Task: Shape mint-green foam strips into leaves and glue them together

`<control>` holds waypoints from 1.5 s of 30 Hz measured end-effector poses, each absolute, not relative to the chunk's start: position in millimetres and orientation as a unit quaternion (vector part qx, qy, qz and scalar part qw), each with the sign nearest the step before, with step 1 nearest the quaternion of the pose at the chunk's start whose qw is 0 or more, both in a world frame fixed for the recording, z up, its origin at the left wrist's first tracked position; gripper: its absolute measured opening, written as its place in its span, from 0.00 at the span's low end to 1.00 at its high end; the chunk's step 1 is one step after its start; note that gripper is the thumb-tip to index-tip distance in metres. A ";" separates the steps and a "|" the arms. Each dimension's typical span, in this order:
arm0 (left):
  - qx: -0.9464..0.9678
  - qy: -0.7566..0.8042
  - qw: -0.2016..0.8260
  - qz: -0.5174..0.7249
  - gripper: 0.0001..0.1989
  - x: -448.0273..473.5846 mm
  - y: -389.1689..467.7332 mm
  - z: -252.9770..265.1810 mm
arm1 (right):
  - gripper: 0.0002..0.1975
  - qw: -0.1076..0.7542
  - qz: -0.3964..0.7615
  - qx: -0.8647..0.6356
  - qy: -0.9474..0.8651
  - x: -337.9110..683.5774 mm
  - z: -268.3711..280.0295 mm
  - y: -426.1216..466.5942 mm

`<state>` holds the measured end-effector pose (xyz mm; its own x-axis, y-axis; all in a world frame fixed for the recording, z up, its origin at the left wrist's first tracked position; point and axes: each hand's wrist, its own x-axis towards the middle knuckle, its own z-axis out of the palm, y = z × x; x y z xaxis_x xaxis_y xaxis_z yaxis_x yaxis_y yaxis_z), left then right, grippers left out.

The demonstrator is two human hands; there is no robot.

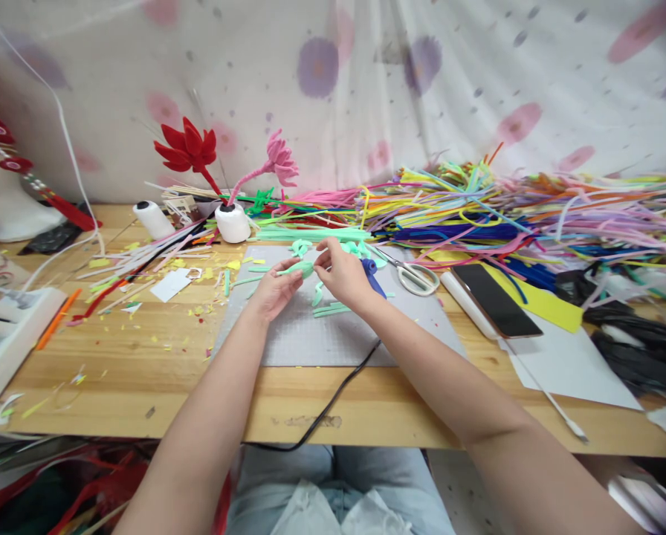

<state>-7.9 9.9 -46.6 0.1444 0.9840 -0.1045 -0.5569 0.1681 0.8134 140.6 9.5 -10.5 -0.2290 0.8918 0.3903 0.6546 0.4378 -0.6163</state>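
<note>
Above the grey cutting mat [288, 349], my left hand [277, 290] pinches a mint-green pipe-cleaner petal [304, 268]. The fingers of my right hand [341, 273] close on the petal's right end; the fingertips partly hide the contact. More bent mint-green pipe-cleaner pieces [300, 247] lie behind my hands, and a curled piece [317, 294] is below them. Short straight mint-green pipe cleaners [333, 309] rest on the mat. A blue glue gun [373, 276] sits just right of my right hand, partly covered by it, and scissors [416, 279] lie farther right.
A big heap of coloured pipe cleaners [456, 200] lines the back. A red flower [191, 148] and a pink flower [280, 160] stand at a white spool [233, 223]. At right lies a phone [497, 297]. A black cord [333, 401] crosses the front edge.
</note>
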 end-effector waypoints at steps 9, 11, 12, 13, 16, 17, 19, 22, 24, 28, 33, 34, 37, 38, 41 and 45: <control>0.364 0.381 0.608 0.594 0.17 0.3 7.6 -48.2 | 0.16 0.351 0.125 -0.524 -0.766 137.2 -15.0 9.6; 0.391 0.400 0.579 0.593 0.18 1.6 7.2 -49.7 | 0.15 0.348 0.122 -0.524 -0.768 135.8 -16.1 9.8; 0.403 0.410 0.566 0.590 0.18 2.1 7.0 -50.3 | 0.15 0.345 0.119 -0.525 -0.769 135.1 -16.6 9.9; 0.413 0.421 0.556 0.586 0.18 2.5 6.8 -50.6 | 0.14 0.341 0.115 -0.524 -0.772 134.5 -16.9 10.2; 0.420 0.445 0.541 0.577 0.19 3.0 6.5 -50.0 | 0.13 0.327 0.088 -0.523 -0.782 132.8 -16.6 10.8; 0.417 0.450 0.539 0.576 0.20 3.0 6.5 -49.4 | 0.13 0.321 0.077 -0.523 -0.785 132.2 -16.2 11.0; 0.409 0.456 0.540 0.578 0.19 3.1 6.4 -48.2 | 0.12 0.308 0.058 -0.528 -0.789 130.8 -15.2 11.4; 0.395 0.456 0.552 0.575 0.19 3.0 6.5 -47.2 | 0.12 0.292 0.044 -0.539 -0.789 128.5 -14.0 12.2; 0.388 0.455 0.561 0.573 0.19 2.3 6.9 -47.3 | 0.13 0.290 0.046 -0.541 -0.788 127.9 -13.4 13.2; 0.381 0.454 0.568 0.570 0.19 -0.9 8.8 -48.1 | 0.14 0.309 0.058 -0.554 -0.771 131.3 -10.0 16.7; 0.378 0.441 0.581 0.570 0.21 -5.1 10.0 -47.6 | 0.15 0.374 0.106 -0.522 -0.759 142.7 2.9 19.9; 0.377 0.438 0.585 0.569 0.22 -5.5 9.8 -47.2 | 0.15 0.387 0.127 -0.505 -0.761 145.2 5.6 19.7; 0.366 0.433 0.596 0.568 0.23 -6.2 9.2 -46.3 | 0.14 0.406 0.210 -0.452 -0.765 152.7 10.9 16.6; 0.362 0.433 0.600 0.566 0.23 -6.4 9.1 -46.2 | 0.13 0.406 0.234 -0.437 -0.768 155.0 11.4 14.8; 0.355 0.430 0.618 0.554 0.21 -7.4 9.1 -46.6 | 0.09 0.388 0.278 -0.412 -0.776 161.0 8.8 8.4; 0.345 0.424 0.643 0.536 0.19 -7.9 8.4 -46.2 | 0.06 0.340 0.355 -0.398 -0.775 167.0 -1.0 0.6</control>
